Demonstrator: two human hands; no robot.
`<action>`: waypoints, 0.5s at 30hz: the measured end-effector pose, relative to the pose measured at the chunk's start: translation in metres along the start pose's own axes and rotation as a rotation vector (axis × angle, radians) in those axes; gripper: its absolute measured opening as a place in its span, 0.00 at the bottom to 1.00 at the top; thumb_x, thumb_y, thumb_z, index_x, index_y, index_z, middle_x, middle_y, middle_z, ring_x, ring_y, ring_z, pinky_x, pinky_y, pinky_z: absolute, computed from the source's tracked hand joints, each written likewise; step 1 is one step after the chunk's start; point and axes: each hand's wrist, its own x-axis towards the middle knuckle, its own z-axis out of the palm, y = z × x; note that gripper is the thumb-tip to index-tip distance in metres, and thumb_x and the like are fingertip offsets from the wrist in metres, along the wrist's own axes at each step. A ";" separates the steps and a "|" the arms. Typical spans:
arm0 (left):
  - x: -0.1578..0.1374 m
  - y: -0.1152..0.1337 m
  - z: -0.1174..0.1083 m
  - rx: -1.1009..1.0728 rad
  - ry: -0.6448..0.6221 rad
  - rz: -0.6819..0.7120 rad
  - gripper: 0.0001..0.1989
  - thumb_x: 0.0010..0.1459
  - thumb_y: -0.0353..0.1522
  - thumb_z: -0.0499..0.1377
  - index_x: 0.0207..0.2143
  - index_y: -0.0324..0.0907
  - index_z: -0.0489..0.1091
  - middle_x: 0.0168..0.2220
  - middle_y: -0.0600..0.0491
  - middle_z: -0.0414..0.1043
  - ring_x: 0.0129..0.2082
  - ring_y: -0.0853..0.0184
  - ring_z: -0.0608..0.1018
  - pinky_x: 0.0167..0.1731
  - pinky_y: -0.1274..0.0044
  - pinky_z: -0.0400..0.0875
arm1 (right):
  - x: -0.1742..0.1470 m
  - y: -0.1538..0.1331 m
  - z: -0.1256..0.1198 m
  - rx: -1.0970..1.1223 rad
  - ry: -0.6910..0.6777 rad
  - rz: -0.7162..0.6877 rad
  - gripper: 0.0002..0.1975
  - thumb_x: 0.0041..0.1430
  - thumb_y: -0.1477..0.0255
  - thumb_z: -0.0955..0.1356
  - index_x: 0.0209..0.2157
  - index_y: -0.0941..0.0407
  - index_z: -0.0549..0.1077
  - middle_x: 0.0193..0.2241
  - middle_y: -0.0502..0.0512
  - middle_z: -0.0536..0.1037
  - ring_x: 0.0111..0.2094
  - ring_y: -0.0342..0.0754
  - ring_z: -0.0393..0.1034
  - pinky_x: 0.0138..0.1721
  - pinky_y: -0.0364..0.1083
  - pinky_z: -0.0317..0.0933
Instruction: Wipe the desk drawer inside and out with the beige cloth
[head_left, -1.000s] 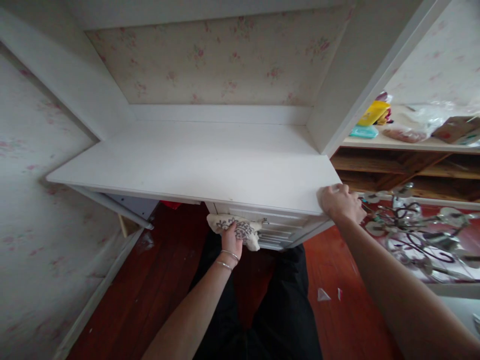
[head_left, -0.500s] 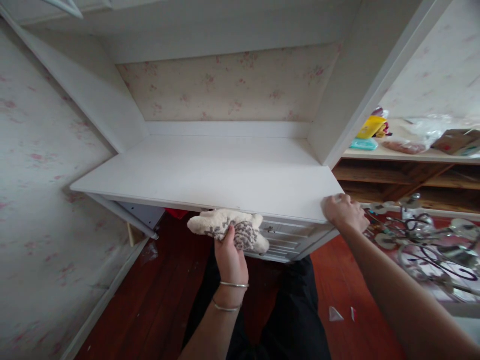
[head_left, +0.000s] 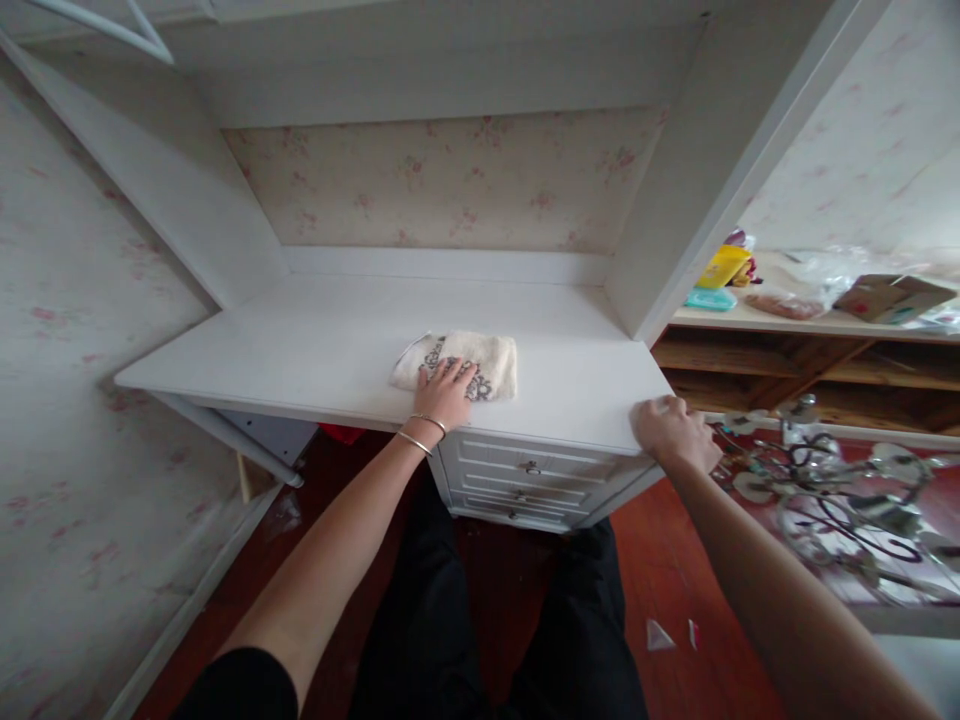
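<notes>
A white desk fills the middle of the frame, set in an alcove with floral wallpaper behind it, and the work in hand looks like wiping its top: a folded cream cloth with a grey pattern lies flat on the surface, a little right of centre and near the front edge. Judging by how things lie, the wipe is only starting, since the cloth sits in one spot with bare desktop all around it; the next move would call for steady downward pressure and a sweep across the surface without letting the cloth bunch up. The left hand, two thin bangles at its wrist, is spread open with palm and fingers pressed flat onto the near part of the cloth, not gripping it. The right hand is curled over the desk's front right corner, fingers bent around the edge as if bracing. Below the top, small drawers show at centre.
</notes>
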 end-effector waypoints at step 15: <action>0.034 -0.029 -0.006 -0.031 -0.069 0.127 0.40 0.58 0.59 0.46 0.68 0.52 0.49 0.72 0.51 0.37 0.69 0.49 0.48 0.64 0.49 0.41 | 0.003 -0.004 0.000 -0.039 -0.019 0.013 0.32 0.64 0.54 0.54 0.62 0.57 0.63 0.56 0.73 0.66 0.56 0.69 0.62 0.51 0.63 0.60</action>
